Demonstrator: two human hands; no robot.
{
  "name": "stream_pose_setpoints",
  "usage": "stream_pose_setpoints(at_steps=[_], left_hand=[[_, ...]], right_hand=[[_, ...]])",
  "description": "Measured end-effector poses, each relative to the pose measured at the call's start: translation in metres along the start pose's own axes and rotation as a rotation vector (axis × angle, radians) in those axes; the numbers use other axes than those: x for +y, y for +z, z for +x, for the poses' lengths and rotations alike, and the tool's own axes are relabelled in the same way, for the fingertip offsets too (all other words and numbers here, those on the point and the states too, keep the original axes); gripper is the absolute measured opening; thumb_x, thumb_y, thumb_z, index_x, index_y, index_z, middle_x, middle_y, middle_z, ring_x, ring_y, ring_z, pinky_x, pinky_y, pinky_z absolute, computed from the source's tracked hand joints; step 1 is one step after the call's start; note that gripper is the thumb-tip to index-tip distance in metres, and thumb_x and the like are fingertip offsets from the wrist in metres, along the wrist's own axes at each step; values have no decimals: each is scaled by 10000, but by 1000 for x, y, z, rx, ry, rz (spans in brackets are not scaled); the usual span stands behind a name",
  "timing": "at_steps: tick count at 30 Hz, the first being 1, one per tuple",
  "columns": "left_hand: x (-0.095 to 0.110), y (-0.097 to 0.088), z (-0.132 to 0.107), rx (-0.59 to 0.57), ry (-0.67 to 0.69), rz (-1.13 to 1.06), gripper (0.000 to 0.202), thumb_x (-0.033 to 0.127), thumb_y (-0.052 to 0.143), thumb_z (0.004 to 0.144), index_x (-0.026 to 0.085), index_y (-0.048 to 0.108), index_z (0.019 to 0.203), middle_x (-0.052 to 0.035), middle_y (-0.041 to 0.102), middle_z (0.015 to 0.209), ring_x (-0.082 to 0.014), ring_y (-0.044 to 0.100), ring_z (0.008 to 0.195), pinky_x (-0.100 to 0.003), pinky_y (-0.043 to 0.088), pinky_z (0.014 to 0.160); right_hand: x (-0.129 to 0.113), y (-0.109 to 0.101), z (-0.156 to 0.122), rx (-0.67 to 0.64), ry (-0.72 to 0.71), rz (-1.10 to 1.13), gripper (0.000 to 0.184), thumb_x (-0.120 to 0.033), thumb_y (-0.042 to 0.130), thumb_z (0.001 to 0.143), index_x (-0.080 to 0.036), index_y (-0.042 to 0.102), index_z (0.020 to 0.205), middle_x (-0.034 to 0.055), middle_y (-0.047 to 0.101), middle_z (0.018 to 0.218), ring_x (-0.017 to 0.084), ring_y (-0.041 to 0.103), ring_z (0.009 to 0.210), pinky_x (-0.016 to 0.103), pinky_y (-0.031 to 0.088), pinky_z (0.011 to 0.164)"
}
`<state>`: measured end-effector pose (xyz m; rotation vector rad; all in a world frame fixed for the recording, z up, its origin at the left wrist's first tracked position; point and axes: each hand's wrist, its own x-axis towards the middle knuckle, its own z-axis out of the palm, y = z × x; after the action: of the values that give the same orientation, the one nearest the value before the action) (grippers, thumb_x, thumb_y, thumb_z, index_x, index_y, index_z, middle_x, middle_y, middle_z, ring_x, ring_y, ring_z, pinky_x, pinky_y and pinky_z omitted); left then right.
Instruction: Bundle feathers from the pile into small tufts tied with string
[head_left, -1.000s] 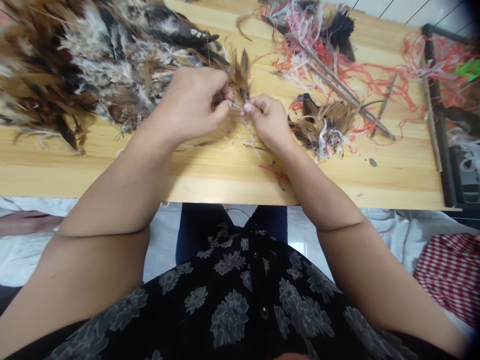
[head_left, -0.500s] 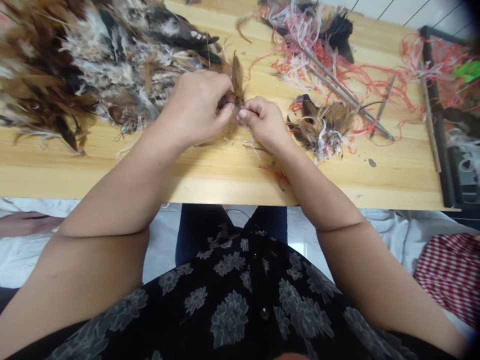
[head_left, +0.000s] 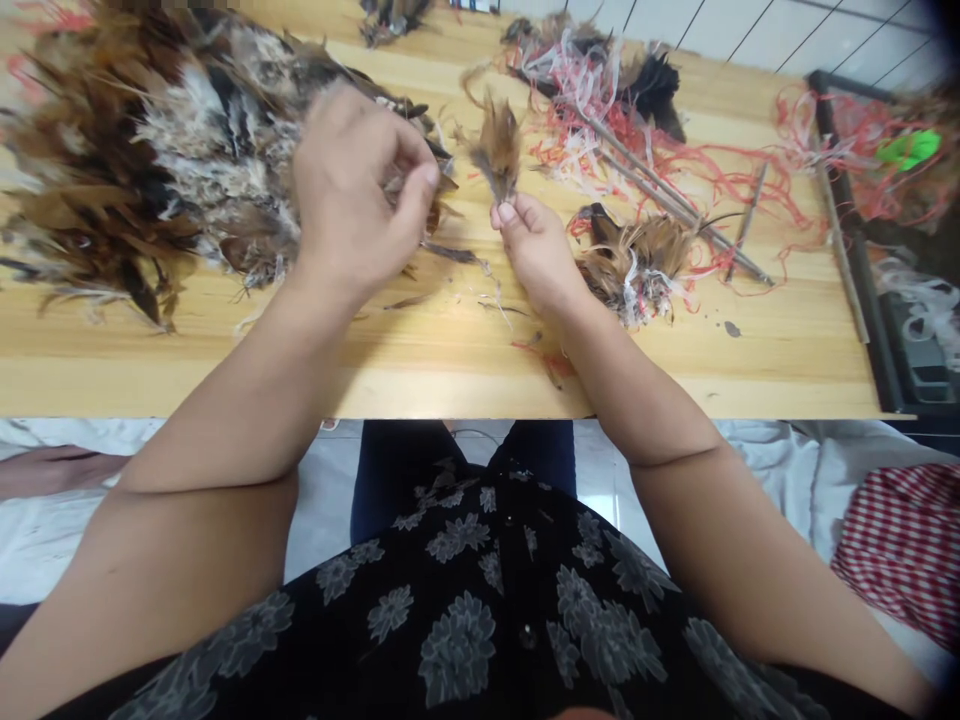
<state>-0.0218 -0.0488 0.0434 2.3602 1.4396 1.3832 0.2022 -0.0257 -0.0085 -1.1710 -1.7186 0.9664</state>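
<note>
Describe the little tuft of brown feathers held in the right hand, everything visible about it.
The small feather tuft is a bunch of brown and tan feathers, fluffy and slightly blurred. It stands upright, tips fanning upward, its base pinched between the fingertips of the right hand. It is held above the wooden table, apart from the left hand and the big feather pile.

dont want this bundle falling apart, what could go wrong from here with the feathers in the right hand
1. The right hand pinches the small feather tuft only at its base, so feathers could slip out and scatter.
2. The left hand hangs over the big feather pile, close to the loose feathers, and may drag extra ones onto the table.
3. Red and white string lies tangled close by and could snag the tuft.
</note>
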Motion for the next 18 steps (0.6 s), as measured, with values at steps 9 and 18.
stream_pose_setpoints(at_steps=[9, 18], left_hand=[[7, 21, -5, -330, -251, -370, 463, 706, 708, 1081, 256, 814, 1089, -74, 848, 1097, -368, 803, 1173, -544, 646, 1074], [-18, 47, -15, -340, -313, -797, 585, 823, 891, 959, 268, 708, 991, -56, 812, 954, -346, 841, 1093, -510, 705, 965]], right_hand=[[-8, 8, -6, -108, -60, 34, 376, -435, 531, 1190, -221, 591, 887, 11, 657, 907, 177, 641, 975, 357, 569, 1040], [-4, 14, -6, -140, -42, 89, 430, -522, 644, 1138, -215, 605, 840, 20, 674, 887, 172, 659, 981, 334, 575, 1011]])
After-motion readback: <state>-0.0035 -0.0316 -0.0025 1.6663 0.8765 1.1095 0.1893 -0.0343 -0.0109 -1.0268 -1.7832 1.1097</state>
